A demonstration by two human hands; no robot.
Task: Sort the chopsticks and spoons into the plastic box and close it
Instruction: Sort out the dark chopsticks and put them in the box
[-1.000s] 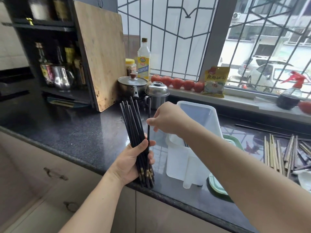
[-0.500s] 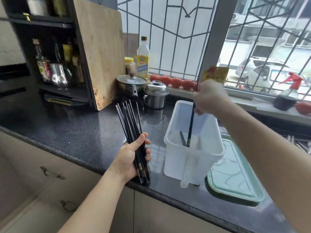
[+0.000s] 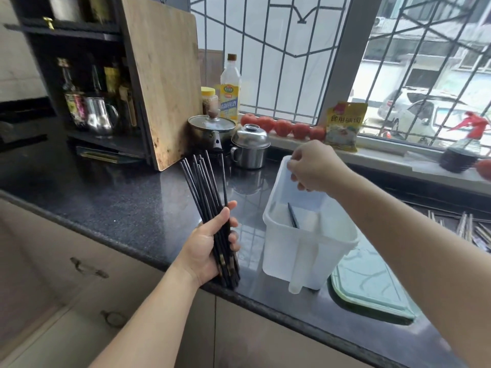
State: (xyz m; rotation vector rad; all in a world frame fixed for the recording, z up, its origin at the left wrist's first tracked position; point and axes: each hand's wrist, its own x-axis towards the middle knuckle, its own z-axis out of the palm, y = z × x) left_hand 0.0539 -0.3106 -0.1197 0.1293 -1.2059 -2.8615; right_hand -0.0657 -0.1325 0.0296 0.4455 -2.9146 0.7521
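Behind, a barred window (image 3: 279, 62) overlooks the speckled black countertop (image 3: 127, 208).

The left hand (image 3: 210, 248) grips a fanned bundle of black chopsticks (image 3: 210, 208) upright. Just right of it stands the plastic box (image 3: 305, 256), chopsticks inside. The right hand (image 3: 313, 166) hovers above the box, fingers loosely curled.
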